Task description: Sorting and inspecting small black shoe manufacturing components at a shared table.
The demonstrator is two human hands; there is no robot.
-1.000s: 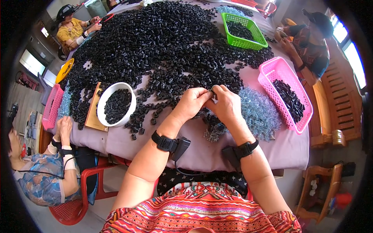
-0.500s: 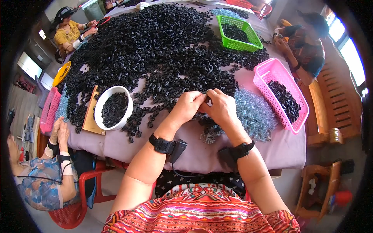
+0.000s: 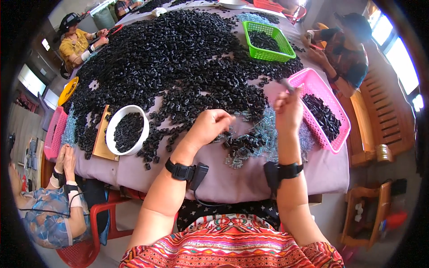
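Observation:
Over the near edge of a heap of small black plastic pieces is my left hand, its thumb and fingertips pressed together. What sits in that pinch, if anything, is too small to make out. My right hand is raised beside the left rim of the pink basket, smeared by motion. A blurred dark shape shows at its fingertips, and I cannot tell whether it is held. Between my hands lies a pile of thin bluish metal springs, with loose black pieces among them. More black pieces fill part of the pink basket.
A white bowl of black pieces stands at left against a wooden board. A green basket sits at the back right. Other people sit around the table, including one at near left and one at far right.
My hands were together above the springs; now they are apart. My right hand has swung right to the pink basket, while the left has dropped slightly leftward. The view has shifted a little.

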